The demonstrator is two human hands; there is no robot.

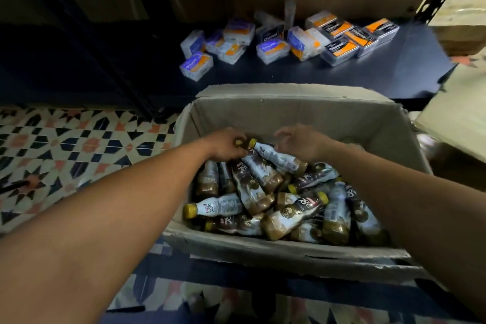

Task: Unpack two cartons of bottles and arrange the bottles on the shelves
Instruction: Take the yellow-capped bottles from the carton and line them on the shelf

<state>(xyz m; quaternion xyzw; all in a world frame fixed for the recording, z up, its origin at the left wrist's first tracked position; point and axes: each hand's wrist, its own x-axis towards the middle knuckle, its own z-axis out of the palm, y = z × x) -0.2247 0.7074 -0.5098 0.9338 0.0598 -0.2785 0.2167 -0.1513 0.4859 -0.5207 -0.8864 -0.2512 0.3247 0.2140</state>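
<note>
1 carton, 2 hands, a heap of bottles and a scatter of small boxes.

The 1 carton, open, fills the lower middle of the frame. At least 13 yellow-capped bottles lie in it, heaped over each other so that the full number cannot be told. The 2 hands in the middle of the frame are the left hand and the right hand. On the 1 dark shelf in the upper middle lie about 14 small boxes: roughly 8 purple-and-orange boxes to the left and roughly 6 black-and-orange boxes to the right.
</note>
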